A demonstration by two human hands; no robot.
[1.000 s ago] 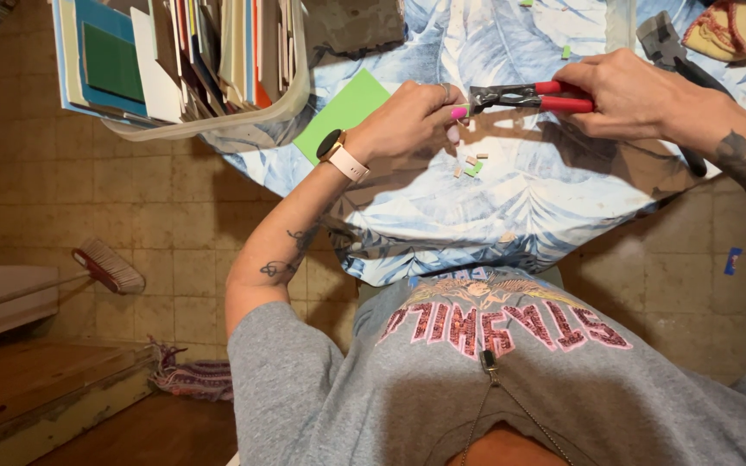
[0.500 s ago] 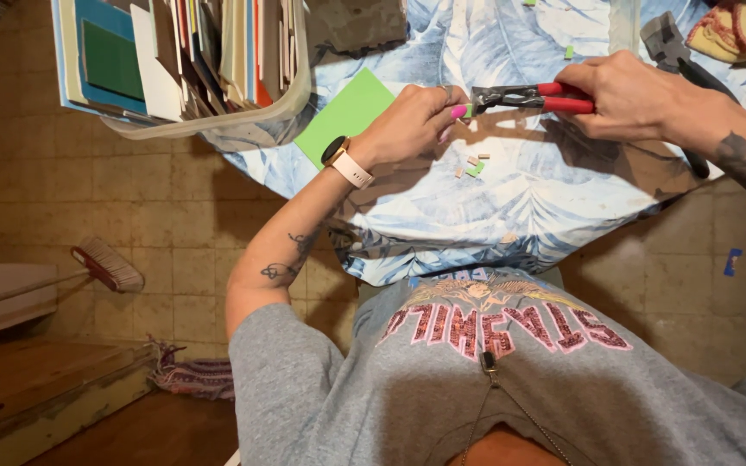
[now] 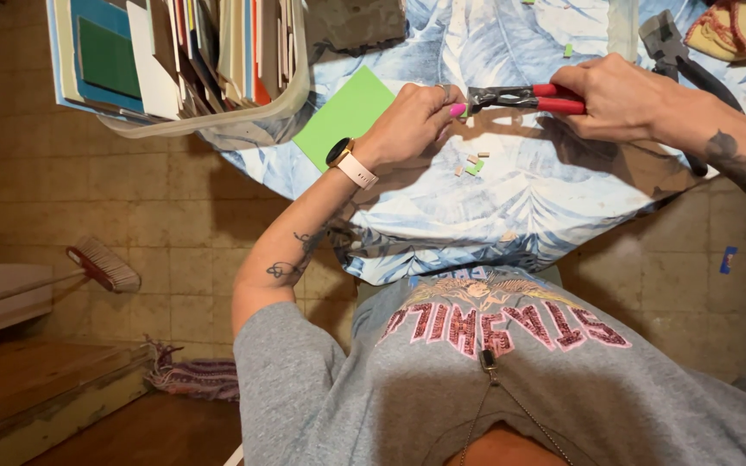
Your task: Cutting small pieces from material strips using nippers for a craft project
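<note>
— We start with the biggest thing: the table (image 3: 511, 207) under its blue leaf-print cloth, filling the far half of the view.

— At its far left we have the clear bin (image 3: 295, 86) packed with upright cards and sheets. A loose green sheet (image 3: 347, 112) lies flat just to the right of it.

— Then the hands. Our right hand (image 3: 623, 99) is wrapped tightly round the red-handled pliers (image 3: 520, 97), which lie level above the cloth with the nose pointing left.

— And our left hand (image 3: 407, 121) meets that nose with its fingertips pinched narrow. We cannot tell what is between them; it is too small.

— Below the pliers, small chips (image 3: 472, 164), pale and green, lie scattered on the cloth.

— So we judge the step to be nipping or gripping a tiny piece at the pliers' nose.

— Agreed. A squeeze would call for the left fingertips to steady the piece without straying into the jaws, and for even pressure from the right hand.
</note>
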